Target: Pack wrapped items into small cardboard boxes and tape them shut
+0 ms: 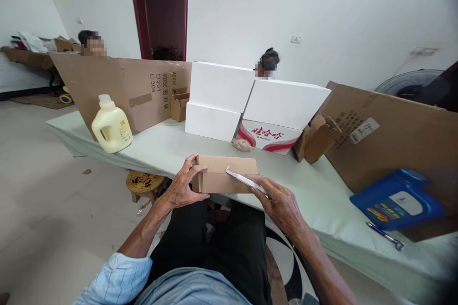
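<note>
A small brown cardboard box (229, 175) rests at the near edge of the pale green table (168, 147), just above my lap. My left hand (183, 186) grips its left end, thumb on the front and fingers curled over the top. My right hand (277, 202) holds a thin white tool (243, 179) like a blade or tweezers, whose tip lies on the box's top front edge.
A yellow jug (111, 126) stands at the left, a blue jug (399, 200) at the right beside a purple-handled tool (385, 236). White foam boxes (246, 100), cardboard sheets (132, 88) and small cartons (317, 138) line the back. Two people sit behind them. A wooden stool (144, 182) stands under the table.
</note>
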Demonstrator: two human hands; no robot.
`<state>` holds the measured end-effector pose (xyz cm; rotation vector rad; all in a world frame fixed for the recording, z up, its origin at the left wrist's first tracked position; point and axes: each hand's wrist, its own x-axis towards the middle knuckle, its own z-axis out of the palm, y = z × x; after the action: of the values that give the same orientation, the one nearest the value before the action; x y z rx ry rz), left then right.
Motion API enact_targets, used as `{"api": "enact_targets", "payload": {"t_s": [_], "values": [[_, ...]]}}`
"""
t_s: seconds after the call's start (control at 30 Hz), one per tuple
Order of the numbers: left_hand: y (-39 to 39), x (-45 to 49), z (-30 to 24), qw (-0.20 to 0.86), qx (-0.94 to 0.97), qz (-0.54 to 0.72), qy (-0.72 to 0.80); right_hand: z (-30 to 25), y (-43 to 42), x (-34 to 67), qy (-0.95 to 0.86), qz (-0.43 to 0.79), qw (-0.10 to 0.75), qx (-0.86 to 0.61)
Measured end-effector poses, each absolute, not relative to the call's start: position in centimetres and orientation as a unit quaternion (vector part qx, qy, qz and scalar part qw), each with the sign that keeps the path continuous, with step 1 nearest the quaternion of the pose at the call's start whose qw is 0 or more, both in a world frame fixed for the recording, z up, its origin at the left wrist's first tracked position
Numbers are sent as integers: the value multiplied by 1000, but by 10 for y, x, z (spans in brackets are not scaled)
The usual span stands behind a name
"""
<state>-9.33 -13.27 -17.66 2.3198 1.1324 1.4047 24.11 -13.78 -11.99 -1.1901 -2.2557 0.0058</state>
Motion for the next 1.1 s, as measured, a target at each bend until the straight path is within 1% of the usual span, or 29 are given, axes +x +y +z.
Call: {"api": "enact_targets", "payload": {"t_s": [0.3,0.57,0.83,0.97,1.1], "values": [[-136,-94,-175,95,789,470,385,-116,-145,244,-877,-51,290,-380],[-135,-94,-174,95,791,467,384,-101,-144,244,-880,-107,278,-370],[-138,-97,-169,102,794,444,403,-65,-134,235,-888,-166,159,-399],[-135,-96,-172,95,797,449,394,-56,-127,234,-889,-163,111,-414],[-132,-99,-175,89,789,457,400,-52,-120,253,-863,-163,70,-474]]}}
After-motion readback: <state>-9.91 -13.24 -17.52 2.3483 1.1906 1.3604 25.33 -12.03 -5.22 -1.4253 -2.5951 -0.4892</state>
